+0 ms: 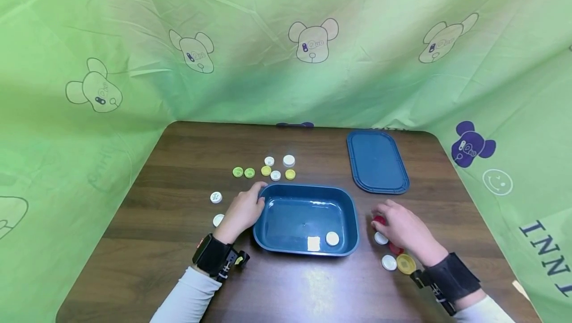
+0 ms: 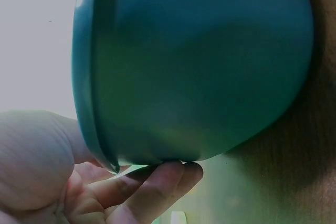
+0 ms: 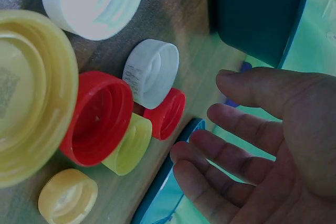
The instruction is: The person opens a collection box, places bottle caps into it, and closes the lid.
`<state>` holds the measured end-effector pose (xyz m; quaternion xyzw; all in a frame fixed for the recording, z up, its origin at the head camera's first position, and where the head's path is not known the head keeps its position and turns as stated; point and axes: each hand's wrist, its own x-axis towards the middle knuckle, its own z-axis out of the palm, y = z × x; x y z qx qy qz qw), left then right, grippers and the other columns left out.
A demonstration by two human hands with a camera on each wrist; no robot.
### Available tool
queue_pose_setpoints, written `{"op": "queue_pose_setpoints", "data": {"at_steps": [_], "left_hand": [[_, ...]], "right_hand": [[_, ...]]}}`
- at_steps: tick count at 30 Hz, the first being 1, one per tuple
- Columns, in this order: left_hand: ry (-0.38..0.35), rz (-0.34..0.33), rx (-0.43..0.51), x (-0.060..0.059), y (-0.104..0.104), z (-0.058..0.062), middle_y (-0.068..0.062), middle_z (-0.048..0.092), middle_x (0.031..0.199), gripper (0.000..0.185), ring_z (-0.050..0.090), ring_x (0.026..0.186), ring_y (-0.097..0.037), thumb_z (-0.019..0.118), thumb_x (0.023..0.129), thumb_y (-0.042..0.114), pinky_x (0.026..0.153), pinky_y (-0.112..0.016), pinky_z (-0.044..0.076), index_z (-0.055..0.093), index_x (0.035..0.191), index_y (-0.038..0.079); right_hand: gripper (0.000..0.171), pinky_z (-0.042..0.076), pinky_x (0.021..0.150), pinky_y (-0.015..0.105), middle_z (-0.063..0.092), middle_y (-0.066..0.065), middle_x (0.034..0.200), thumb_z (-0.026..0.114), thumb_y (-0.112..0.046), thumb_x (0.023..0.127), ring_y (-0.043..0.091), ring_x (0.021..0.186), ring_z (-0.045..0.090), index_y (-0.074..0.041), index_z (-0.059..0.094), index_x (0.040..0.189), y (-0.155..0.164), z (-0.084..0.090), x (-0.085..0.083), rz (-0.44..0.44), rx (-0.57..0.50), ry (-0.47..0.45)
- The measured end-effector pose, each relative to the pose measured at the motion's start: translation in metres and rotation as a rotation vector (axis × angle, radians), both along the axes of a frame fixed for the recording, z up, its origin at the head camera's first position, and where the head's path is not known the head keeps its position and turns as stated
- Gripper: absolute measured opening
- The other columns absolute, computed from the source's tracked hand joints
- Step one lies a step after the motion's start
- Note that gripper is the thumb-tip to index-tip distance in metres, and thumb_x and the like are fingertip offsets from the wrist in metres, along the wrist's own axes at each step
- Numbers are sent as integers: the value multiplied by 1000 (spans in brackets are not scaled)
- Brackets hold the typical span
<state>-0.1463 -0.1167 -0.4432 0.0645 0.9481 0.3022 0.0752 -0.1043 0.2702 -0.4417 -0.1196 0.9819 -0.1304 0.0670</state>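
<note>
My left hand [image 1: 243, 211] grips the left end of a blue plastic tub [image 1: 295, 218], with the thumb and fingers on either side of its rim, as the left wrist view shows. One white bottle cap [image 1: 332, 238] lies inside the tub. To the tub's right, my right hand [image 1: 406, 228] hovers over a group of caps, its fingers loosely bent and holding nothing. Among them are a small red cap [image 3: 165, 114], a larger red cap [image 3: 97, 119], a white cap [image 3: 152, 72], a yellow-green cap [image 3: 128, 145] and a wide yellow lid [image 1: 406, 264].
A flat blue lid [image 1: 377, 161] lies at the back right of the wooden table. Behind the tub are green caps [image 1: 243, 172], yellow caps [image 1: 290, 174] and white caps [image 1: 288, 161]. Two white caps [image 1: 216, 197] sit left of it. Green cloth [image 1: 250, 84] surrounds the table.
</note>
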Motion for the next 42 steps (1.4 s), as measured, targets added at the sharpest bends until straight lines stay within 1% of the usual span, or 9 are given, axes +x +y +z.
{"op": "queue_pose_setpoints", "data": {"at_steps": [5,12,16,26,31,35,38,42], "left_hand": [[2,1,1,1,0,0,-7,59,74,39,53,57,-20,58,101,11,52,-32,39,54,140,10],[4,-2,18,3,0,-3,-5,55,70,39,51,52,-18,57,101,10,50,-30,38,54,140,8],[7,-4,18,3,0,-4,-5,53,68,39,50,52,-17,57,101,10,50,-30,38,54,140,7],[17,-5,-6,3,1,-4,-6,56,70,39,52,56,-20,58,100,10,51,-32,38,55,139,9],[24,-4,-23,2,2,-4,-12,67,86,38,55,61,-23,59,100,11,55,-36,42,56,137,10],[4,6,-28,1,3,-4,-16,70,96,38,57,63,-24,58,101,13,57,-37,44,55,139,11],[0,9,-28,1,3,-3,-15,69,96,38,57,63,-23,58,101,13,57,-36,44,54,139,11],[0,9,-22,0,2,-2,-12,65,83,39,55,60,-22,57,101,13,54,-34,41,54,140,10]], "right_hand": [[34,58,72,46,65,11,99,83,-18,83,22,83,60,-4,72,112,1,-5,0,-4,11,2],[36,59,74,48,65,12,101,85,-15,81,24,83,60,-4,72,113,1,-11,1,0,12,-2],[36,59,76,50,66,13,103,85,-14,80,25,86,61,-4,72,112,2,-13,1,-3,15,4],[36,58,76,49,66,13,100,86,-14,80,25,84,61,-4,72,111,5,-18,0,1,43,31],[37,58,76,49,66,13,100,86,-14,80,25,84,61,-3,71,112,6,-21,-1,15,48,31],[36,58,76,48,66,14,100,86,-13,79,24,83,60,-3,71,111,5,-21,-2,16,48,36],[36,59,74,47,65,12,98,87,-14,79,23,81,59,-3,72,110,3,-18,-3,14,44,50],[37,58,71,44,64,10,93,88,-15,78,22,78,58,-4,73,109,-3,-8,-3,27,35,92]]}}
